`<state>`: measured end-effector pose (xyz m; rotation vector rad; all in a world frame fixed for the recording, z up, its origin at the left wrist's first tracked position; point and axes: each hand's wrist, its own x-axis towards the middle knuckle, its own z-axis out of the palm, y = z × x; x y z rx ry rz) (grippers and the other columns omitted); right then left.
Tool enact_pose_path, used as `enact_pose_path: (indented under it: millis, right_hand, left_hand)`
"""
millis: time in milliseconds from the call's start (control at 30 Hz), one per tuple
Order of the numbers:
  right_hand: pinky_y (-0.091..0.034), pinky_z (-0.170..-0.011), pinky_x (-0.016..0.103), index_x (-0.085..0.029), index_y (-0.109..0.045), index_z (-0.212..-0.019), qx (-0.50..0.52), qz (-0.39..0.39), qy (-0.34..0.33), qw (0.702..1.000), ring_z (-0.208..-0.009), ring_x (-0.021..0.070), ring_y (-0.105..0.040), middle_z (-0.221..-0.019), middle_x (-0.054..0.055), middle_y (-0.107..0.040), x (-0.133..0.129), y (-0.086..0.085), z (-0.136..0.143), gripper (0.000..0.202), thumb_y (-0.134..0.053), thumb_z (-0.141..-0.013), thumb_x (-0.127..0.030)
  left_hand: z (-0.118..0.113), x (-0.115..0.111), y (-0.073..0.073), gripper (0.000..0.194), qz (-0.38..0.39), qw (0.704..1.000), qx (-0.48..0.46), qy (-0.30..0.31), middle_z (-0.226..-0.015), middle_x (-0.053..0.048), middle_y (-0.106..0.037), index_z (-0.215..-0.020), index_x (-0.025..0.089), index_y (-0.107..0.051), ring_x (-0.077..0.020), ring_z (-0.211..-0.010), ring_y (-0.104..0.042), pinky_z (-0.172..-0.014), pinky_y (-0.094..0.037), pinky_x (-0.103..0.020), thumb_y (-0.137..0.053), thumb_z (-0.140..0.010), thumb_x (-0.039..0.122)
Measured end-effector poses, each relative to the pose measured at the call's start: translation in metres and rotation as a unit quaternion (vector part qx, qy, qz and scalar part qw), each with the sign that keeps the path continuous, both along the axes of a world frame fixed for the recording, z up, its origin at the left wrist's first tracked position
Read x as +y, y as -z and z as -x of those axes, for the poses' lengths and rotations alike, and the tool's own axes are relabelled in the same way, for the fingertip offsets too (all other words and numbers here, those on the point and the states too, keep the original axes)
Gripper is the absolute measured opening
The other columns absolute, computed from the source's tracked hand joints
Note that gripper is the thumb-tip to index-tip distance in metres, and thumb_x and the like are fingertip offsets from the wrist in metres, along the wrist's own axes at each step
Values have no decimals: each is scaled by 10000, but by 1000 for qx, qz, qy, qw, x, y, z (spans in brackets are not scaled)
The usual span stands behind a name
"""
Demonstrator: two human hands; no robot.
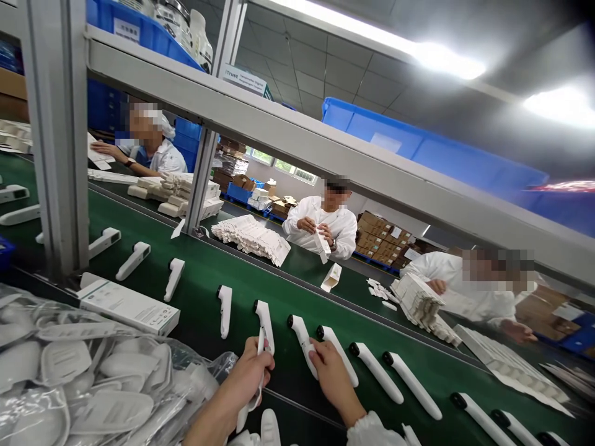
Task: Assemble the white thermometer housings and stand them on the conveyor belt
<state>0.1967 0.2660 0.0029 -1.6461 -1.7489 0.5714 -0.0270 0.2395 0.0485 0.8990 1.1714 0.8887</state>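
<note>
My left hand [255, 367] is closed on a thin white plastic part [260, 378], held upright at the near side of the green belt [195, 322]. Just behind it lies a white thermometer [264, 322] with a black tip. My right hand [331, 371] has its thumb and fingers on another white thermometer [303, 341], whose black-tipped end points away to the left. Close to the right hand's far side lies one more thermometer [341, 353]. Several similar ones are spaced along the belt to both sides.
Bags of white plastic parts [93, 378] fill the near left, beside a white box [130, 303]. A metal post [58, 142] stands at left. Across the belt, people in white handle cartons, near a carton pile [251, 238]. Blue bins [418, 148] sit on the overhead rail.
</note>
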Motion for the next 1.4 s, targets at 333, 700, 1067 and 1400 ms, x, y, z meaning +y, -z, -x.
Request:
enact_pose_path:
  millis: [333,700,1067,1400]
  right_hand:
    - [-484,-786,393,-69,-547,-1370,-323,-28,62,944,-903,319,-664,-1030,219,-697,11,14,6,472,-320,-971,-181]
    - [-495,-718,340,-91,-587,-1305,-321,-27,115,940,-872,287,-681,-958,199,-713,7,7,-8,410,-369,-978,-209]
    - [-499,-835,312,-241,-678,-1218,117,67,-202,970,-982,231,-631,-1143,47,-692,-47,-75,25,405,-636,-853,-411]
    - [-485,-839,318,-180,-703,-1170,13,12,-21,1000,-992,249,-613,-1101,87,-666,-22,-34,11,352,-506,-927,-341]
  left_hand:
    - [2,-11,-15,320,-24,995,25,91,-662,56,-433,-1020,220,-553,-99,-541,-370,-491,-240,-223,-510,-703,225]
    - [-4,-15,-11,148,-124,969,137,162,-715,33,-571,-842,220,-446,-114,-580,-431,-544,-304,-224,-512,-833,352]
    - [-3,-20,-24,131,-235,931,201,193,-792,-2,-609,-812,189,-614,-182,-772,-564,-668,-382,-255,-556,-782,303]
    - [-3,-9,-20,369,-175,973,118,-91,-774,-7,-586,-1020,191,-591,-189,-715,-542,-675,-417,-300,-587,-777,469]
